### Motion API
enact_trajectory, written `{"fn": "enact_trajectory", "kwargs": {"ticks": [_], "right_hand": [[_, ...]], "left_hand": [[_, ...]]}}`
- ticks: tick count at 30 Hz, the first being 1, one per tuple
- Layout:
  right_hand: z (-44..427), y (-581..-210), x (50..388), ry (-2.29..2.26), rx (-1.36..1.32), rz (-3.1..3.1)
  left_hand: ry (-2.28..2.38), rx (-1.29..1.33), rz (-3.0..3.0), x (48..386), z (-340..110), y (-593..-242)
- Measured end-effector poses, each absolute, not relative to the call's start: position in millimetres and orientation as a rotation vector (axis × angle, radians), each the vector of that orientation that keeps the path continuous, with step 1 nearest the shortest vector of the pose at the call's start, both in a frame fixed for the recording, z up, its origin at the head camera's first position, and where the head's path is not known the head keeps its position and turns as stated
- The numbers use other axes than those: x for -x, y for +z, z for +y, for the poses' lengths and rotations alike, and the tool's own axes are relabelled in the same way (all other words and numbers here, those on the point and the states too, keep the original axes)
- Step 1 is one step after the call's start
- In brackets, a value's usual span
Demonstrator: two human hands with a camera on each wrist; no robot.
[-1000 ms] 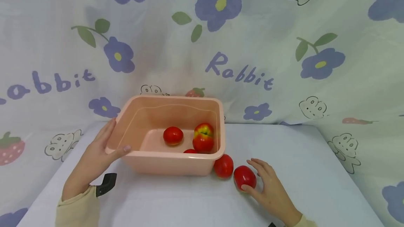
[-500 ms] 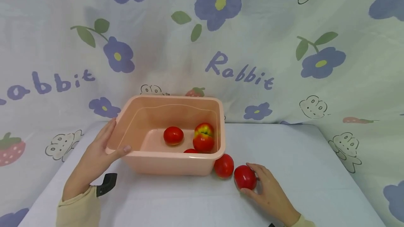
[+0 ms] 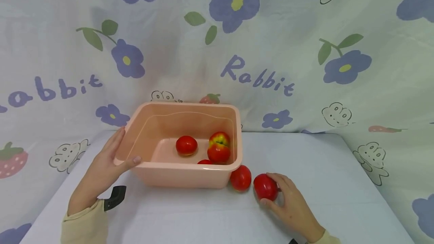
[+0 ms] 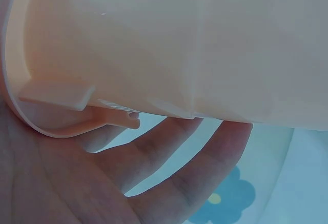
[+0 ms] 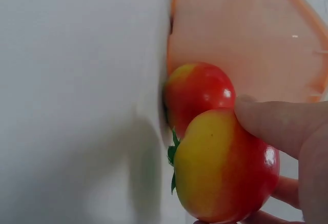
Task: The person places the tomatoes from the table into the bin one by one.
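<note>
In the head view my left hand (image 3: pixel 101 168) grips the left front corner of a pink plastic bin (image 3: pixel 183 176), thumb over the rim. Its fingers lie against the outer wall in the left wrist view. My right hand (image 3: pixel 291 204) pinches a red-and-yellow tomato (image 3: pixel 265 187) between thumb and fingers. Green leaves show on that tomato (image 5: pixel 220 167) in the right wrist view. Another tomato (image 3: pixel 240 178) rests on the table beside the bin's right front corner. Inside the bin lie a red tomato (image 3: pixel 186 145), red-and-yellow tomato surfaces (image 3: pixel 218 153) at the right wall, and one mostly hidden tomato (image 3: pixel 205 162).
A white cloth covers the table (image 3: pixel 322 168). Behind it hangs a curtain (image 3: pixel 288 29) printed with flowers, rabbits and lettering. A black wrist strap piece (image 3: pixel 115 198) sticks out by the left sleeve.
My right fingers have closed in on the tomato, which has shifted slightly up and right, away from the neighbouring tomato. The left hand and bin stay in place.
</note>
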State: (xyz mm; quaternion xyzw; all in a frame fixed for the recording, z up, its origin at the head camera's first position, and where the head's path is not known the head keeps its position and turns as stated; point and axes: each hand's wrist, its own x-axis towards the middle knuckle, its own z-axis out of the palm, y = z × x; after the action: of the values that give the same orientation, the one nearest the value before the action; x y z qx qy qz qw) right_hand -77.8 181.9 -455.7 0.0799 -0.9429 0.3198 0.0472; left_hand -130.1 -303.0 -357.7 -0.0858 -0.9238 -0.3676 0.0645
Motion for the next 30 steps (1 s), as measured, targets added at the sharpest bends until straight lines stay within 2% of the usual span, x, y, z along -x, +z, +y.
{"fn": "enact_trajectory", "kwargs": {"ticks": [30], "right_hand": [[185,-427,88,0.961,-0.409,-2.614]], "left_hand": [[-1.132,0.268,-2.766,126,-302,-356]]}}
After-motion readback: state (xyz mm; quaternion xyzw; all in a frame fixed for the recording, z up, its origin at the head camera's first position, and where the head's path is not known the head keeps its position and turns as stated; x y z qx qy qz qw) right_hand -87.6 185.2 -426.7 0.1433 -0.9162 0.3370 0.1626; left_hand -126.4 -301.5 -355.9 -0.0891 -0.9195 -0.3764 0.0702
